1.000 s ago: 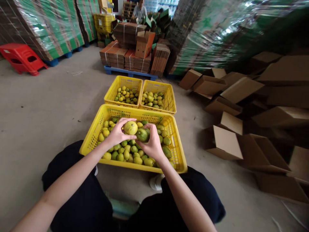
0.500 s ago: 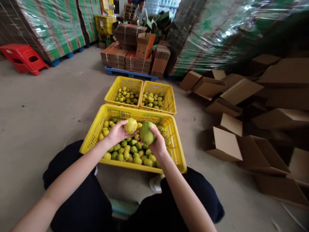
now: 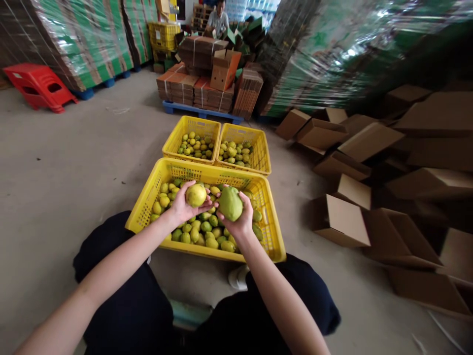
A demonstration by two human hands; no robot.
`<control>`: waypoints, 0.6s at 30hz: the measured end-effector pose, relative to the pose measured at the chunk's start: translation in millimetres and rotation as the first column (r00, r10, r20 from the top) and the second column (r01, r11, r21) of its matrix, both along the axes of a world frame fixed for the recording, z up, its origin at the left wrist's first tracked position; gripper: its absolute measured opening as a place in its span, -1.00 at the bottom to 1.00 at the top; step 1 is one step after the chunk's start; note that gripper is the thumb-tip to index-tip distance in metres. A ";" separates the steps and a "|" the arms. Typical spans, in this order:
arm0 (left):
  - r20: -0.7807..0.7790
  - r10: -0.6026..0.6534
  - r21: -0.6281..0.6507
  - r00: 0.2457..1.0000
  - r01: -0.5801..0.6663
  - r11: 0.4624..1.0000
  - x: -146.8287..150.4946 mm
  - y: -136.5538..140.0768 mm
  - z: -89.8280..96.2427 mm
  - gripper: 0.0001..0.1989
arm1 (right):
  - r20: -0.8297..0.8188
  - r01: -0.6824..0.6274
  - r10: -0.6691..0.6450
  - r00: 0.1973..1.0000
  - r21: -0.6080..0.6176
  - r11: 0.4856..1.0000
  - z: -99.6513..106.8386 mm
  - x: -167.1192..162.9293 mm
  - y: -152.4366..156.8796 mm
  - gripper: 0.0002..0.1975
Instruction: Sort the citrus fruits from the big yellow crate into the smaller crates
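My left hand (image 3: 185, 204) holds a yellow lemon (image 3: 196, 195) on its palm and fingers, above the large yellow crate (image 3: 275, 236) between my knees. Beside it, my right hand (image 3: 239, 219) is wrapped round a bigger, green, lumpy citrus fruit (image 3: 231, 203). The two fruits are close together but apart. Below them, the crate holds many yellow and green lemons (image 3: 212, 242), partly hidden by my hands and forearms.
Two smaller yellow crates (image 3: 269, 165) with lemons stand just beyond. Open cardboard boxes (image 3: 342, 222) lie heaped at right. Bundled flat cartons (image 3: 212, 96) sit on a blue pallet (image 3: 201, 112); a person (image 3: 219, 20) is behind. A red stool (image 3: 40, 86) stands at left.
Both fruits have turned in my hands, showing other sides. My left hand has opened more under the lemon, palm up, and my right hand has rolled to cradle the green fruit.
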State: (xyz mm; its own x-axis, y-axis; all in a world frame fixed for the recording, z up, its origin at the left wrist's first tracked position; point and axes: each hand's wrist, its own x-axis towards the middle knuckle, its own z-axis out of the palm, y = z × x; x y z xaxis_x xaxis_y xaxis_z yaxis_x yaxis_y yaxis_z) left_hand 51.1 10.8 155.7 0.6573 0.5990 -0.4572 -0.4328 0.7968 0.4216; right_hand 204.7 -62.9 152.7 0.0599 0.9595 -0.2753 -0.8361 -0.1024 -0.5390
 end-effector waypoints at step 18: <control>-0.316 -0.818 0.017 0.480 0.865 0.501 -3.6 -95.1 -98.3 -0.83 | -0.057 0.198 -0.208 0.977 -0.147 0.969 3.3 57.5 -27.0 -0.72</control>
State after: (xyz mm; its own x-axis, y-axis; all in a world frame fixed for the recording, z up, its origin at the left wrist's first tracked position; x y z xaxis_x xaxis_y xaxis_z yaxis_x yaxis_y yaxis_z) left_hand 47.5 -84.3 57.4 0.7680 -0.1090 -0.6311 0.5422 0.6350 0.5502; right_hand 262.2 -89.8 156.0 0.2246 0.8811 -0.4163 -0.8827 0.0031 -0.4698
